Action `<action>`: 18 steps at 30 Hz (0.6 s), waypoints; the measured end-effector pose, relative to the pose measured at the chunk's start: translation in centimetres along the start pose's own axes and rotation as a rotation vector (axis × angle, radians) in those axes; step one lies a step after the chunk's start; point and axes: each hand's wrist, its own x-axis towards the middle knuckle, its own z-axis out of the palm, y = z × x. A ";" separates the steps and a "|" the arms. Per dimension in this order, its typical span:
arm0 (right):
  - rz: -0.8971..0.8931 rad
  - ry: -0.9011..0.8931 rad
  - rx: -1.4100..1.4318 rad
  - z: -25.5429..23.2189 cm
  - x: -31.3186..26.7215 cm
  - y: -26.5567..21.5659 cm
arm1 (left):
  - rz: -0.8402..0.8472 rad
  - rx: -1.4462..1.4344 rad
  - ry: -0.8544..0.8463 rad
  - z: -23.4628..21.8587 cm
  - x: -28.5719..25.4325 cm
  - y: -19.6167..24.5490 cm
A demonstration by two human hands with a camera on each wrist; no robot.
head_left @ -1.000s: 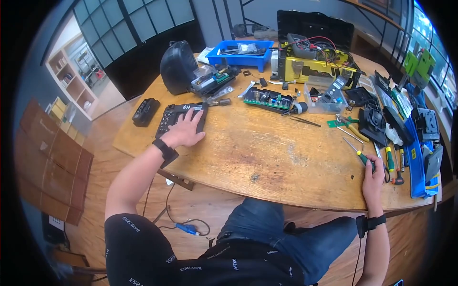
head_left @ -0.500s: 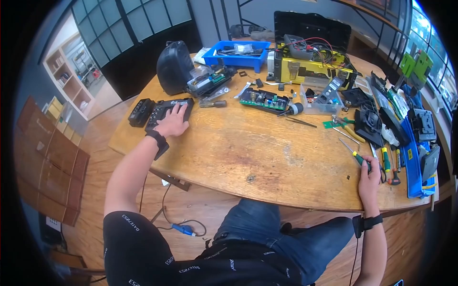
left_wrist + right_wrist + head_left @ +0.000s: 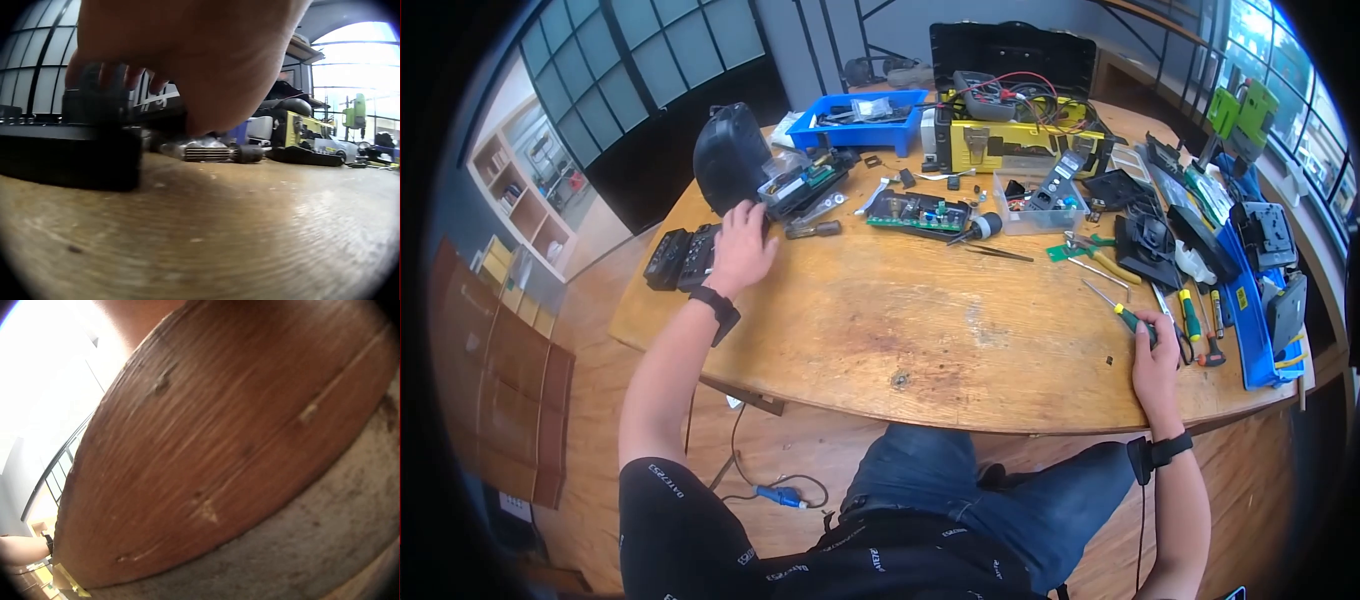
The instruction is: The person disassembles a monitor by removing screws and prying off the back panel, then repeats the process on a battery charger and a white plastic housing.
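Black device [image 3: 700, 255]: sat at the left end of the tabletop [image 3: 880, 330], partly under the left hand [image 3: 740, 255]; it had slid leftward, narrowing the gap to the black block [image 3: 665, 262], and now lay just beside it, though whether they touched could not be told
Meaning of the slide: judged from this, the two black units were being set side by side, and that shift looked about finished
Left fingers: loosely extended over the device's right part, not wrapped round it; how hard they pressed could not be told
Right hand [image 3: 1157, 365]: fingers curled round the green-and-yellow screwdriver [image 3: 1138, 322], its shaft pointing away and to the left
Sleeve [image 3: 670, 500] print: small white lettering, seemingly "DATE7253"
Device lettering: none legible, the hand covering much of its top
Blue bin [image 3: 1255, 345] at the right: bore a yellow label [image 3: 1242, 298], too small to read
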 end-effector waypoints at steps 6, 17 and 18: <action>-0.085 0.042 -0.038 0.3 0.1 0.0 | 0.467 0.217 -0.011 0.1 2.6 3.7; -0.025 0.073 0.016 0.4 -0.2 -0.3 | 0.256 0.197 -0.253 -0.6 4.1 5.6; -0.030 0.063 -0.014 0.5 -0.2 -0.1 | 0.264 0.152 -0.238 -1.3 4.0 6.5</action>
